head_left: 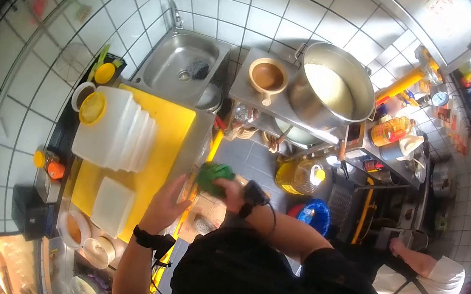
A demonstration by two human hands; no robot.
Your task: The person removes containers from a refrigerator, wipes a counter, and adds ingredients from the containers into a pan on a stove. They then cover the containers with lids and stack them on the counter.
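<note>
My right hand (232,195) is closed around a crumpled dark-green bundle (213,177), held past the front edge of the counter; I cannot tell whether it is cloth, plastic or leaves. To the left of it, my left hand (166,204) is spread with thumb and fingers apart and nothing in them. That hand is over the counter's front edge, beside the yellow cutting board (165,131). On the board lie a nested stack of white plastic containers (108,129) and a separate white container (112,207).
Behind the board is a steel sink (168,68). A large pot (331,88) and a brown bowl (268,76) stand on a steel table. Below, a yellow oil jug (300,176) and a blue-lined bucket (315,215) occupy the floor. Another person (420,287) stands at right.
</note>
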